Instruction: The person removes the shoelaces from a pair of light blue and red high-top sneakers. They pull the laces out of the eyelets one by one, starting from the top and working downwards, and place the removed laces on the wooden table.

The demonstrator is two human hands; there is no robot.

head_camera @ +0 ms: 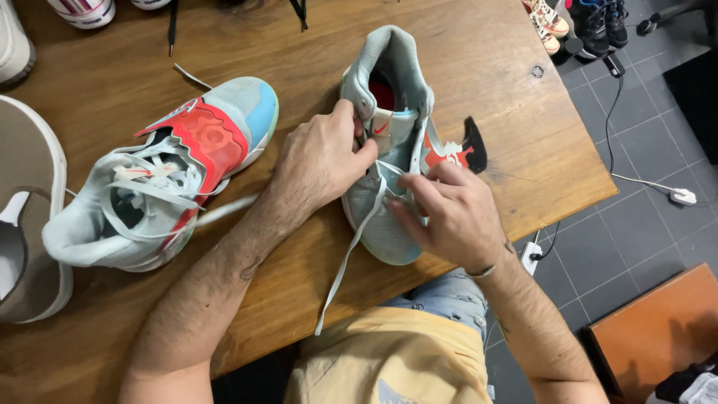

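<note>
Nearest, a loose white lace (pixel 345 258) trails over the near edge of the wooden surface (pixel 479 67). Just above, the right hand (pixel 452 217) pinches the lace over the toe of a pale mint sneaker (pixel 389 150), its grip closed on it. The left hand (pixel 321 161) presses fingers shut on the same sneaker's tongue area. This sneaker stands near the surface's right edge, with bare wood beyond it toward the far right corner. To the left lies a second matching sneaker (pixel 164 179) on its side, red strap up. That makes two mint sneakers. More shoes sit at the far left edge and on the floor (pixel 643 224).
</note>
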